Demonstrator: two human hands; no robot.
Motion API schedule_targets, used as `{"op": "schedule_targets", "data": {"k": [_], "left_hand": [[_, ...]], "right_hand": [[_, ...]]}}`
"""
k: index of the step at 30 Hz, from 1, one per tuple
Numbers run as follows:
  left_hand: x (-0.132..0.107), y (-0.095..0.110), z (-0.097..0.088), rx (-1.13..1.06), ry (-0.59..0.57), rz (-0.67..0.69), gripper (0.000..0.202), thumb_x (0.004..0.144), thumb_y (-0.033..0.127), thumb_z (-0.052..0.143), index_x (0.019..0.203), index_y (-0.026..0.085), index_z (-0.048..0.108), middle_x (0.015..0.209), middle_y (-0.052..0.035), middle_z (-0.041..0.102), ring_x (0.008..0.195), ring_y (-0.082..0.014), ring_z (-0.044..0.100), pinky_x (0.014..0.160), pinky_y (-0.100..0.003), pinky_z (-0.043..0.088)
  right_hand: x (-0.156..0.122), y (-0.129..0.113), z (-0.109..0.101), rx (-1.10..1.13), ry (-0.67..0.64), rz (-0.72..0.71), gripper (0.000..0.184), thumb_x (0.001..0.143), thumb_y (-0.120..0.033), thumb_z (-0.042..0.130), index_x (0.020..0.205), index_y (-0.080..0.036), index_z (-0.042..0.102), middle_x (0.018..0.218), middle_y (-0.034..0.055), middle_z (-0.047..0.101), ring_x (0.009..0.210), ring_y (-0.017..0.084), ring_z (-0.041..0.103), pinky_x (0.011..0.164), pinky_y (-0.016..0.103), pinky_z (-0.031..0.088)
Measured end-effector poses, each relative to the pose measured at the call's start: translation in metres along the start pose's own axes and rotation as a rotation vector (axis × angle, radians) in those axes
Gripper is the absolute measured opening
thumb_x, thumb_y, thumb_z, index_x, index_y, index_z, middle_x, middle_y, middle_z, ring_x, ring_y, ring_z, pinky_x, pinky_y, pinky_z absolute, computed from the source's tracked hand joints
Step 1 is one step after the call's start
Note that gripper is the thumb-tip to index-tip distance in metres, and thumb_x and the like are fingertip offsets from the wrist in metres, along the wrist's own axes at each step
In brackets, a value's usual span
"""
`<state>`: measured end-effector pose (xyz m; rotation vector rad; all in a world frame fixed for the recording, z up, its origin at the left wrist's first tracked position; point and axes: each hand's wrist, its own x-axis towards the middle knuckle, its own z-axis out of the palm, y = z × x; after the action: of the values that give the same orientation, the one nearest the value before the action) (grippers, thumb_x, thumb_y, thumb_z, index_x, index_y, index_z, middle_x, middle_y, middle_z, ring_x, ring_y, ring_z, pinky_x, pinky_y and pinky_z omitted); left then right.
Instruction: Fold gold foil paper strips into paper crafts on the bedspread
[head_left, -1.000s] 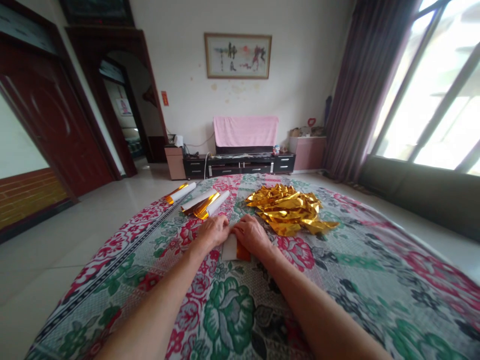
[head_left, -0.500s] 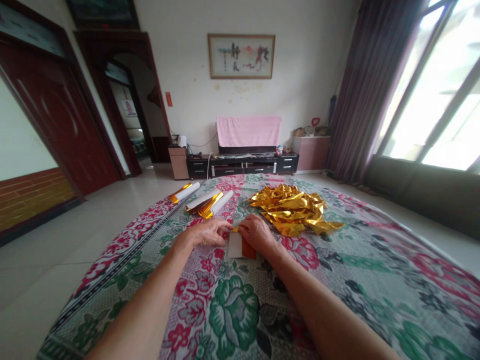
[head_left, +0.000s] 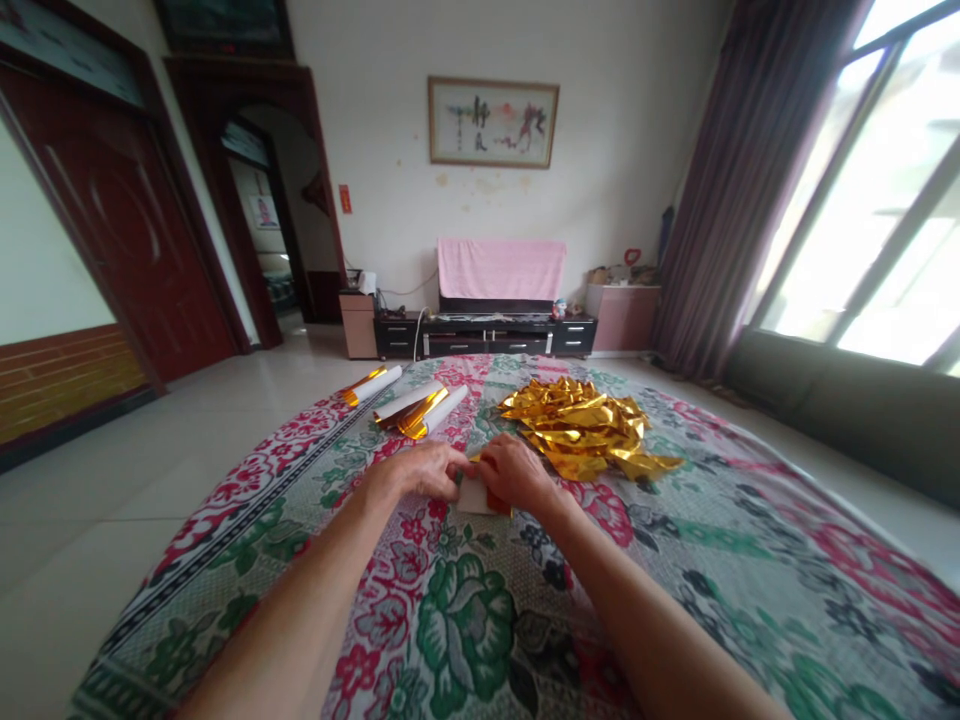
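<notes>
Head view: both forearms reach out over a floral cloth (head_left: 465,620) that covers the flat surface in front of the person. The left hand (head_left: 420,472) and the right hand (head_left: 514,472) meet at a small paper sheet (head_left: 474,497), white on the near face with orange-gold showing at its right and far edges. The sheet lies on the cloth, centre of frame, between the two hands. Left hand: fingers curled, tips pinching the sheet's far left corner. Right hand: fingers bent down over the far right part, also gripping it, and the palm hides that side. I can't tell the exact fold state under the fingers. A heap of crumpled gold foil (head_left: 585,425) sits on the cloth just beyond the right hand, near it but not touching. Beyond the left hand are a bundle of rolled white-and-gold sheets (head_left: 420,408) and one single roll (head_left: 371,385) further left, well apart from the hands. At the back wall a low dark cabinet (head_left: 487,335) has a pink towel (head_left: 501,268) draped above it and a framed picture (head_left: 493,122) higher up. A dark curtain (head_left: 720,200) and a bright window (head_left: 877,220) are on the right, and a red-brown door (head_left: 112,220) is on the left.
</notes>
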<state>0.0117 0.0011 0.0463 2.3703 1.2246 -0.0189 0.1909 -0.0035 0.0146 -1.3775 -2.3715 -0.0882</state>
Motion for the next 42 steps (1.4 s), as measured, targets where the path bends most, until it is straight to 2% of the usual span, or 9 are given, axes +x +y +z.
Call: {"op": "schedule_targets", "data": {"k": [4, 7, 10, 15, 17, 20, 30, 36, 42], "left_hand": [[-0.002, 0.006, -0.002, 0.010, 0.018, -0.017, 0.046, 0.058, 0.024, 0.055, 0.104, 0.021, 0.060, 0.065, 0.0018, 0.055, 0.056, -0.0097, 0.044, 0.046, -0.019, 0.028], [-0.003, 0.011, -0.001, 0.043, 0.050, -0.019, 0.042, 0.057, 0.023, 0.055, 0.098, 0.021, 0.061, 0.065, 0.0020, 0.055, 0.055, -0.0094, 0.044, 0.045, -0.018, 0.028], [-0.004, 0.013, -0.001, 0.071, 0.073, -0.014, 0.035, 0.057, 0.022, 0.055, 0.091, 0.020, 0.063, 0.061, 0.0027, 0.053, 0.053, -0.0088, 0.043, 0.043, -0.018, 0.027], [-0.005, 0.013, -0.002, 0.011, 0.043, -0.034, 0.043, 0.056, 0.021, 0.054, 0.098, 0.023, 0.062, 0.062, 0.0041, 0.053, 0.053, -0.0080, 0.043, 0.043, -0.017, 0.028], [-0.005, 0.012, -0.001, -0.006, 0.042, -0.038, 0.043, 0.057, 0.022, 0.054, 0.099, 0.023, 0.062, 0.062, 0.0041, 0.053, 0.053, -0.0078, 0.042, 0.043, -0.017, 0.028], [-0.004, 0.011, -0.001, -0.022, 0.034, -0.046, 0.046, 0.057, 0.023, 0.054, 0.102, 0.023, 0.061, 0.061, 0.0040, 0.052, 0.052, -0.0078, 0.042, 0.043, -0.017, 0.027], [-0.001, -0.008, 0.000, -0.138, -0.011, 0.012, 0.056, 0.057, 0.023, 0.053, 0.113, 0.020, 0.054, 0.072, 0.0029, 0.054, 0.056, -0.0074, 0.043, 0.049, -0.016, 0.032], [-0.002, -0.003, 0.004, -0.171, -0.003, 0.005, 0.042, 0.059, 0.027, 0.052, 0.098, 0.021, 0.063, 0.063, 0.0038, 0.050, 0.052, -0.0070, 0.039, 0.045, -0.017, 0.027], [0.001, -0.003, 0.008, -0.200, 0.036, 0.039, 0.036, 0.059, 0.024, 0.049, 0.090, 0.020, 0.066, 0.058, 0.0040, 0.049, 0.049, -0.0068, 0.037, 0.044, -0.017, 0.024]], "right_hand": [[-0.009, -0.003, 0.004, 0.018, 0.053, -0.053, 0.022, 0.085, -0.025, 0.040, 0.088, -0.016, 0.060, 0.100, 0.0089, 0.056, 0.093, 0.016, 0.050, 0.084, 0.027, 0.034], [-0.015, -0.005, 0.003, 0.026, 0.092, -0.087, 0.023, 0.086, -0.023, 0.039, 0.099, -0.018, 0.057, 0.114, 0.0092, 0.049, 0.099, 0.016, 0.047, 0.086, 0.028, 0.034], [-0.020, -0.009, -0.004, 0.057, 0.095, -0.128, 0.022, 0.086, -0.024, 0.039, 0.091, -0.020, 0.060, 0.102, 0.0069, 0.054, 0.093, 0.015, 0.049, 0.083, 0.027, 0.035], [-0.028, -0.013, -0.014, 0.157, 0.049, -0.209, 0.016, 0.080, -0.021, 0.046, 0.075, -0.017, 0.060, 0.079, 0.0045, 0.057, 0.078, 0.013, 0.051, 0.074, 0.024, 0.037], [-0.031, -0.013, -0.016, 0.186, 0.012, -0.241, 0.010, 0.074, -0.024, 0.054, 0.077, -0.016, 0.060, 0.079, 0.0039, 0.057, 0.076, 0.013, 0.051, 0.072, 0.024, 0.038], [-0.034, -0.011, -0.017, 0.184, -0.015, -0.261, 0.014, 0.069, -0.025, 0.059, 0.079, -0.016, 0.060, 0.081, 0.0037, 0.057, 0.076, 0.013, 0.051, 0.070, 0.024, 0.038], [-0.037, -0.016, -0.019, 0.109, -0.038, -0.247, 0.014, 0.078, -0.024, 0.046, 0.079, -0.017, 0.058, 0.080, 0.0041, 0.058, 0.075, 0.012, 0.051, 0.067, 0.022, 0.035], [-0.037, -0.018, -0.018, 0.093, 0.010, -0.230, 0.015, 0.075, -0.022, 0.046, 0.084, -0.018, 0.058, 0.075, 0.0024, 0.057, 0.069, 0.012, 0.050, 0.062, 0.022, 0.032], [-0.036, -0.014, -0.024, 0.194, 0.007, -0.225, 0.013, 0.075, -0.023, 0.048, 0.076, -0.017, 0.060, 0.071, 0.0017, 0.057, 0.065, 0.011, 0.049, 0.060, 0.021, 0.033]]}}
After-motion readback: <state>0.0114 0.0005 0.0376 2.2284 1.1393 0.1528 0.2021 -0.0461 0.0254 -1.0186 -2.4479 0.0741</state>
